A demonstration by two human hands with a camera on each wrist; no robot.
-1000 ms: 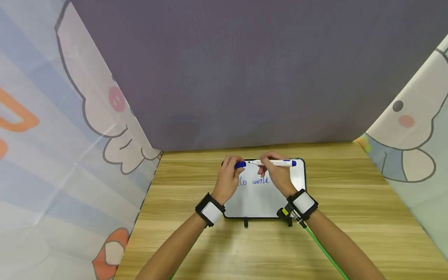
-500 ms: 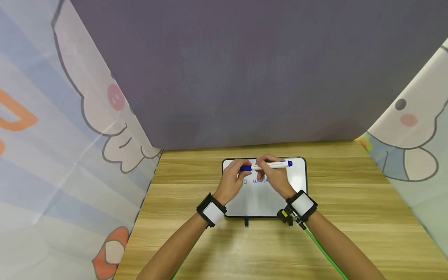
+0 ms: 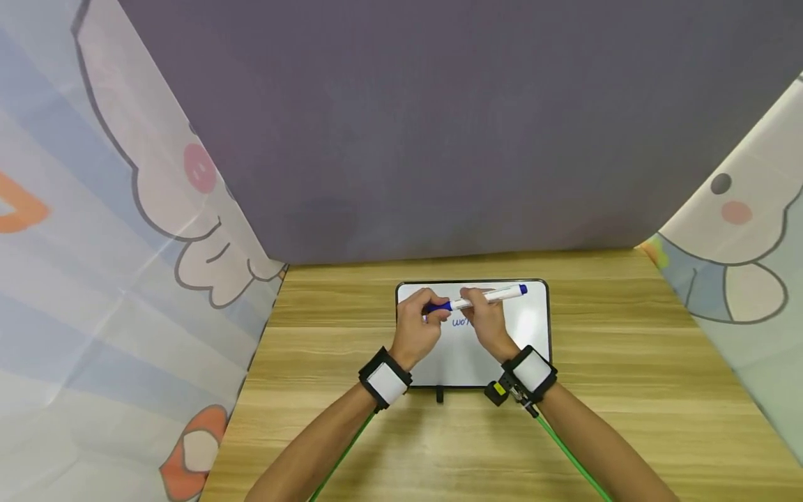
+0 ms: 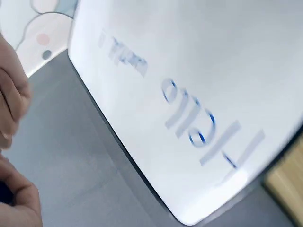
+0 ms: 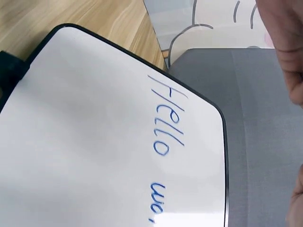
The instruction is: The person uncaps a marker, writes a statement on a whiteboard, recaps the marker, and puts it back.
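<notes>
A white marker (image 3: 505,293) with a blue end is held above a whiteboard (image 3: 461,366). My left hand (image 3: 416,331) pinches its blue cap (image 3: 442,306), which sits over the tip end. My right hand (image 3: 489,326) grips the white barrel, thumb and fingers around it. Blue handwriting, "Hello" (image 5: 166,118) and the start of a second word (image 5: 157,198), shows sharply in the right wrist view. In the left wrist view the whiteboard (image 4: 227,61) is blurred, and parts of both hands show at the left edge. My hands cover some of the writing in the head view.
The whiteboard stands on a wood-grain table (image 3: 326,348), with a black foot (image 3: 440,394) at its near edge. Behind rises a grey panel (image 3: 401,139). Cartoon-printed sheets (image 3: 163,279) flank both sides. Green cables (image 3: 574,460) run from the wrist bands.
The cap was apart from the marker's tip a second ago and now covers it. Both hands have shifted slightly toward each other, and the marker's far end has tilted upward.
</notes>
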